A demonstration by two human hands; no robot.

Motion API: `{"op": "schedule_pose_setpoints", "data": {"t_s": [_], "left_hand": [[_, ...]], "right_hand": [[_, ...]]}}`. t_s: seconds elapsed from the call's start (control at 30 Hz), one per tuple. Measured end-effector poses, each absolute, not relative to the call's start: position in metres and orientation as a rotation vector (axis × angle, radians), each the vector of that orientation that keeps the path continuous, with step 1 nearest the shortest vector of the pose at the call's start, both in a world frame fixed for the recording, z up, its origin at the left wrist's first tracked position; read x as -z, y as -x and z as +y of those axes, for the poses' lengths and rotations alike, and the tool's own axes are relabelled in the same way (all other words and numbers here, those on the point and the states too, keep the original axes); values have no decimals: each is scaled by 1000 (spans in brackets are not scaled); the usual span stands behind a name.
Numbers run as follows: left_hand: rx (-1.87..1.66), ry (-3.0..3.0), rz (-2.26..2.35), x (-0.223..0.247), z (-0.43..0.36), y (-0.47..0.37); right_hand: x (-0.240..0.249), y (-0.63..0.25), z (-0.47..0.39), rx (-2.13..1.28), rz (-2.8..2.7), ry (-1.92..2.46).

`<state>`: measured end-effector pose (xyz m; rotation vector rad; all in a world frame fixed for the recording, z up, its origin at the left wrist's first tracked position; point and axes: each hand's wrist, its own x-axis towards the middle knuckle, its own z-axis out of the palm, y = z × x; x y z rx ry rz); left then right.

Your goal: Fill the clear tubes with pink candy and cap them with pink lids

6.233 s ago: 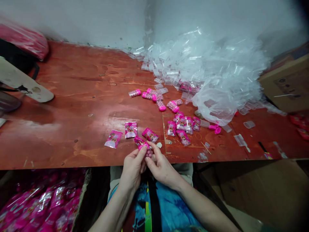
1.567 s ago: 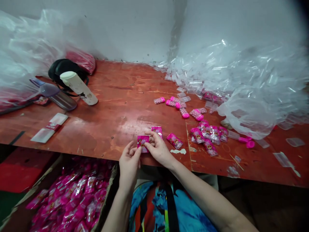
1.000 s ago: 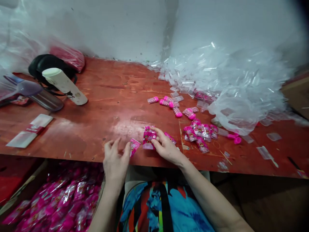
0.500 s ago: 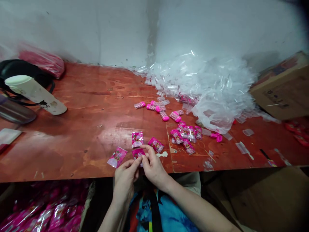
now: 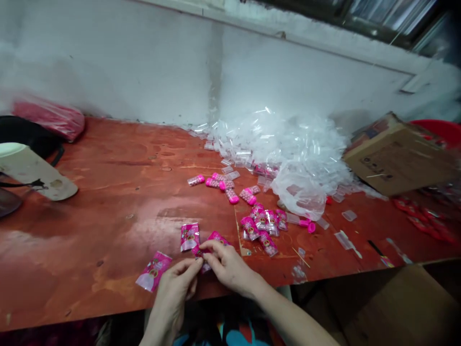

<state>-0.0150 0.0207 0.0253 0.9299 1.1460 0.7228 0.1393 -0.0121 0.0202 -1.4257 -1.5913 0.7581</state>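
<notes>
Both of my hands meet over a small pink printed sachet point(image 5: 205, 267) near the table's front edge. My left hand point(image 5: 175, 283) is closed, thumb and forefinger pinching the sachet's left side. My right hand point(image 5: 228, 268) pinches the same sachet from above and the right; fingers hide much of it. Another pink sachet point(image 5: 189, 237) lies flat just beyond my fingers. A third sachet point(image 5: 154, 271) is left of my left hand. One more pink packet point(image 5: 218, 237) shows partly behind my right hand.
Right of my hands is a pile of filled pink packets point(image 5: 267, 221). Beyond lie pink-capped tubes of beads point(image 5: 232, 195), a heap of clear plastic tubes point(image 5: 273, 139) and a crumpled plastic bag point(image 5: 300, 190). A cardboard box point(image 5: 399, 158) stands far right; a pale cup point(image 5: 39, 173) lies left.
The view has tilted up and to the right, so the table sits lower and a window appears. Both hands stay on the pink sachet.
</notes>
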Motion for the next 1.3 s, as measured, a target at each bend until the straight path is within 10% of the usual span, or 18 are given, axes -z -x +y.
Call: {"op": "schedule_pose_setpoints", "data": {"t_s": [0.2,0.5,0.7,0.93,1.3], "left_hand": [[-811,-798,1129,-37,35,16],[-889,-447,938,-56,36,8],[-1003,-231,913,-53,34,10],[-996,-285,909,-52,26,5],[-798,-549,761,-45,9,0]], "right_hand": [[-49,-227,58,-20,-1877,2073],[-55,-249,103,48,-2215,2084],[-66,-204,49,-158,-2128,1966],[-41,-137,-38,-1204,-1351,1189],[-15,-114,-48,-1345,-924,1010]]}}
